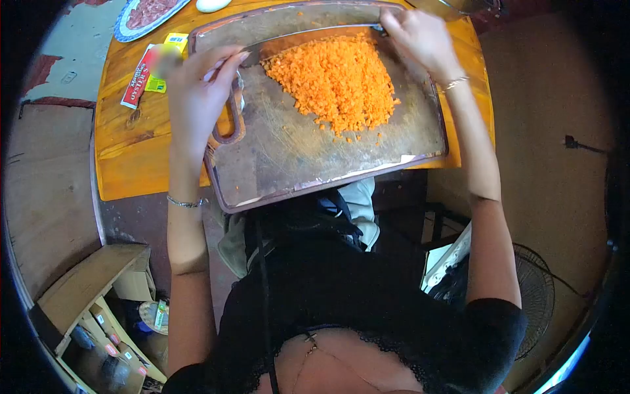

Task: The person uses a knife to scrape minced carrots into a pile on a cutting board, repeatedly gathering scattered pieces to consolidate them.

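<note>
A heap of finely chopped orange pieces (335, 82) lies on a worn cutting board (275, 157). Along the heap's far side runs a long knife blade (298, 41), lying across the board. My right hand (423, 39) is closed round the knife's handle at the board's far right. At the other end of the blade, my left hand (207, 85) pinches the knife's tip between thumb and fingers, above the board's handle cutout. A few loose orange bits are scattered on the near side of the heap.
Red and yellow sachets (139, 79) lie on the wooden table (131, 157) at left. Behind them are a plate of minced meat (147, 12) and a white egg-like object (213, 4). A metal bowl (459, 5) is at the far right. A fan (535, 295) stands at lower right.
</note>
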Action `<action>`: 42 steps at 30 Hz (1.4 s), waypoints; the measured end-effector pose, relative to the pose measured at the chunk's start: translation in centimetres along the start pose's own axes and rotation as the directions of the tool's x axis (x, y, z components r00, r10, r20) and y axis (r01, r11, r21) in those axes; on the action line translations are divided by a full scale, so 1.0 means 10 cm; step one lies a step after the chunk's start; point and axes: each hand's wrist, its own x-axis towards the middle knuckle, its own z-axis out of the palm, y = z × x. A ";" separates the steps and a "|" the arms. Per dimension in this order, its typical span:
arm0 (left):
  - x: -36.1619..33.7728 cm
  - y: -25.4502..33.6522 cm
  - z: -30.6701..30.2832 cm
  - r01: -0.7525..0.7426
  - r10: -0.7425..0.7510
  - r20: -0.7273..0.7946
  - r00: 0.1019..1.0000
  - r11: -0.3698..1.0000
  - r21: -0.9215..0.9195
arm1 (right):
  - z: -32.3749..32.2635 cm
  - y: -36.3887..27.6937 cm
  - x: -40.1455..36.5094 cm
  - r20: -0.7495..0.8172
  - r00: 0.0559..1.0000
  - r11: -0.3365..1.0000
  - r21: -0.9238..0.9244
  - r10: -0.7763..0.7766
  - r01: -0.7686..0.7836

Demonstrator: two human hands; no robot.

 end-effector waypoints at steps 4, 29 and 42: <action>0.00 0.01 0.07 -0.048 0.046 0.032 0.998 0.998 0.040 | -0.18 -0.07 -0.06 -0.021 1.000 1.000 -0.001 -0.023 0.023; -0.01 0.32 0.15 -0.173 0.171 0.031 0.985 0.979 0.111 | 0.04 0.24 -0.41 -0.045 0.998 0.997 -0.060 -0.053 0.050; 0.11 0.44 0.06 -0.332 0.332 0.026 0.943 0.934 0.134 | -0.08 0.11 -0.46 -0.003 0.994 0.959 0.261 0.113 -0.109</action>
